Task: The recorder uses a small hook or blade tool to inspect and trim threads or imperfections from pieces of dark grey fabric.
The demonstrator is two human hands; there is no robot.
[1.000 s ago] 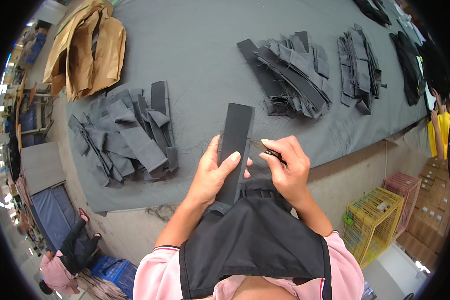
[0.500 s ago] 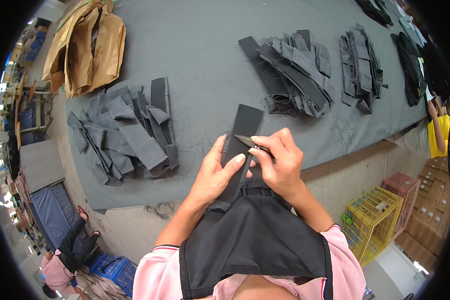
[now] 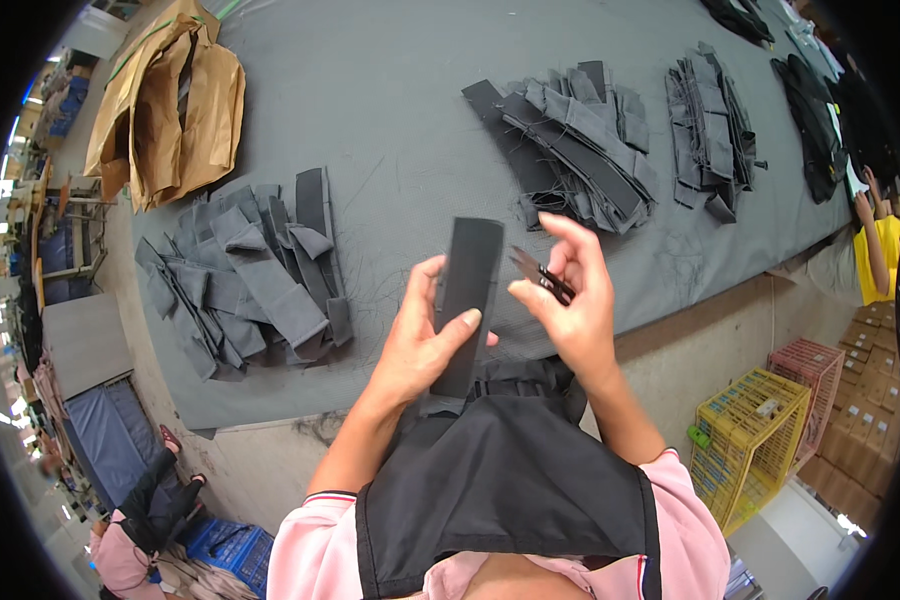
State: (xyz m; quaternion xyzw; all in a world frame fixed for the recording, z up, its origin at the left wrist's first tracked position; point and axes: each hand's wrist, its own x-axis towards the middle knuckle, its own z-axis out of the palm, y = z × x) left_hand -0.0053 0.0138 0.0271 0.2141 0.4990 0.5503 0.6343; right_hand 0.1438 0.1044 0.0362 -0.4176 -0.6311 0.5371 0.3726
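Black rectangular fabric strip (image 3: 466, 300) is standing upright in the left hand (image 3: 420, 345), grip closed around its lower half; looks light, floppy-ish. Right hand (image 3: 570, 310) is pinching small black thread snips (image 3: 540, 276) over the grey surface (image 3: 390, 120).

Brown cardboard boxes (image 3: 870, 370) stacked at right edge

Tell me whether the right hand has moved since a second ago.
Yes. The right hand with the snips has pulled slightly right, off the black strip; judged against the table edge, it now sits clear of the strip rather than against it.
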